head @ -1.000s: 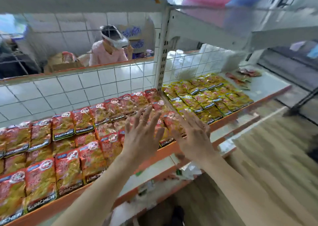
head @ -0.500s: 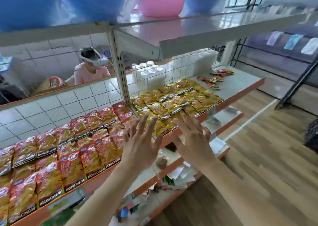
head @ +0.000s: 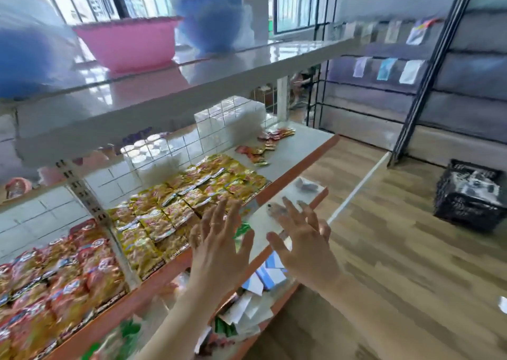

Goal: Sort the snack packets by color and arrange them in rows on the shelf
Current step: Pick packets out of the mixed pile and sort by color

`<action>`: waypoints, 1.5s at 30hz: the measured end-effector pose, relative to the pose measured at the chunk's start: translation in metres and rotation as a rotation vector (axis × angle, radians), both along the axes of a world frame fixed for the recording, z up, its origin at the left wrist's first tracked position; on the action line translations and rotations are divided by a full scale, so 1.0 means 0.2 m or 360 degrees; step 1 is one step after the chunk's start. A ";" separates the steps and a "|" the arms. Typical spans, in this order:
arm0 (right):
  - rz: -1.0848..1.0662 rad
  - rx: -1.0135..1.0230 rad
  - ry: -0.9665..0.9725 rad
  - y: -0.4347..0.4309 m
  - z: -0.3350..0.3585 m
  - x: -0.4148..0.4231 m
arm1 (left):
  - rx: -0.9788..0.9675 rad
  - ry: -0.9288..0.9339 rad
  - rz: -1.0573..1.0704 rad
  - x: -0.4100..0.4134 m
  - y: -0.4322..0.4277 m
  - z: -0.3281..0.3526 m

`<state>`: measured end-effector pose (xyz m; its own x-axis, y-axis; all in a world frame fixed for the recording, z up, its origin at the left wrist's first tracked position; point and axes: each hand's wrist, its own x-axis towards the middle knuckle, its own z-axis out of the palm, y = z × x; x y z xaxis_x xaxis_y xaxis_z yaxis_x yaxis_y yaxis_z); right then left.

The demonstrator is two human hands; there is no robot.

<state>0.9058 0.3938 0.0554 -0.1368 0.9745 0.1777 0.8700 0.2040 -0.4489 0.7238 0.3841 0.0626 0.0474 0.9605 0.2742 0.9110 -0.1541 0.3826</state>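
Legible text: none; the whole view is motion-blurred.

- Red packets (head: 68, 277), left bay of the shelf (head: 301, 156): a round white emblem near the top of each. A dark band with pale lettering runs along the bottom edge, the letters too smeared to read.
- Yellow packets (head: 175, 208), next bay to the right: a similar dark band with pale lettering, possibly the same brand mark as on the red ones. Not readable.
- Loose packets (head: 255, 153), far end of the same shelf: print too small to tell.
- Hanging sachets (head: 386, 68) on the dark wire rack (head: 410, 123), right: printed faces blurred, nothing readable.
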 end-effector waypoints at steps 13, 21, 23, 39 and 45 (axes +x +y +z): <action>-0.0129 0.0051 0.0009 0.36 0.00 0.36 | -0.0088 0.0139 -0.0166 0.36 0.41 -0.10; -0.0168 -0.0020 -0.0028 0.77 -0.10 0.40 | -0.0159 0.0051 -0.0146 0.44 0.86 -0.23; -0.0177 -0.0019 -0.0052 0.90 -0.09 0.41 | -0.0168 0.0026 -0.0124 0.47 1.00 -0.23; -0.0118 -0.0074 -0.0045 1.59 -0.15 0.47 | -0.0281 -0.0032 -0.0072 0.58 1.61 -0.31; 0.0055 -0.0098 -0.0054 1.94 -0.24 0.49 | -0.0297 -0.0010 0.0065 0.63 1.82 -0.38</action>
<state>1.0036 0.7828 0.0066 -0.1754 0.9781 0.1123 0.8778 0.2070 -0.4321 0.8488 0.7473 -0.0133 0.0063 0.9958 0.0914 0.9124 -0.0431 0.4071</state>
